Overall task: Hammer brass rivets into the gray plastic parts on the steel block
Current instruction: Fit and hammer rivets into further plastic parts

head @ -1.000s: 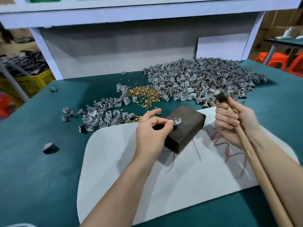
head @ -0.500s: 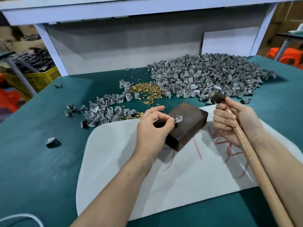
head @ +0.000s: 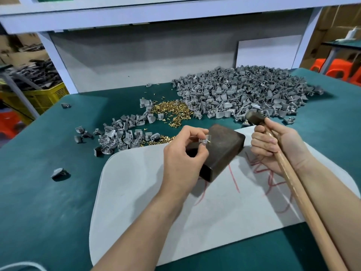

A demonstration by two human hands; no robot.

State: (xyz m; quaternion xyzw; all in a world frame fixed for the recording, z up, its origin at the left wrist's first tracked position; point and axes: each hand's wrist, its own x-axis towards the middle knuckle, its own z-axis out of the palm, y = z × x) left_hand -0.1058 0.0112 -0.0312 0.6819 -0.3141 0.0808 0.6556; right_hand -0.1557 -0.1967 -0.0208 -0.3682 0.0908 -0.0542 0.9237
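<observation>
Here, in the head view, the left hand (head: 181, 159) pinches a small gray part (head: 204, 138) between its fingers (head: 196, 131), with a brass rivet (head: 209, 142) sticking out of it, over the top of the steel block (head: 226, 149). The block sits on a white mat (head: 156, 212) on the green table (head: 48, 192). The right hand (head: 279, 147) has its fingers wrapped round the hammer (head: 300, 192) just under the head, right of the block. Behind lie a big pile of gray parts (head: 244, 92) and a heap of loose rivets (head: 172, 112).
</observation>
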